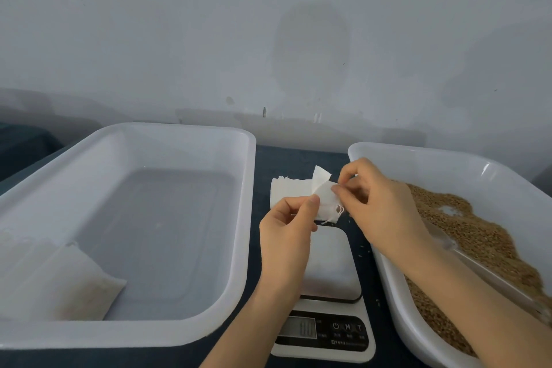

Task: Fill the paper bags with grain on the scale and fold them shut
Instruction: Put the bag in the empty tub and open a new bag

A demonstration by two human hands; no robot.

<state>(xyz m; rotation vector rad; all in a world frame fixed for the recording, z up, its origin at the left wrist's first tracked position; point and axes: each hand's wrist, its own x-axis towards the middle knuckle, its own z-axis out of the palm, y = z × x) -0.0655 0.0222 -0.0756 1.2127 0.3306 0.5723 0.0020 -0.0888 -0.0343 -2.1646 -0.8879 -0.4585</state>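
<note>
1. White tray [179, 128], far left: one filled bag [59, 284] is laid in its near left corner.
2. Stack of empty bags [286, 191], centre: set flat on the dark table [298, 155], just behind the scale.
3. Left hand [286, 236]: a single empty bag [324, 197] is pinched between thumb and forefinger, with the other fingers curled.
4. Scale [328, 266]: placed between the two trays; the pinched bag is held above its far edge.
5. Right hand [379, 206]: the same bag's right edge is pinched by thumb and fingertips.
6. Second tray [448, 158], right: grain [478, 236] is heaped inside; what appears to be a clear scoop [493, 275] is lying on it, partly covered by the right forearm.
</note>
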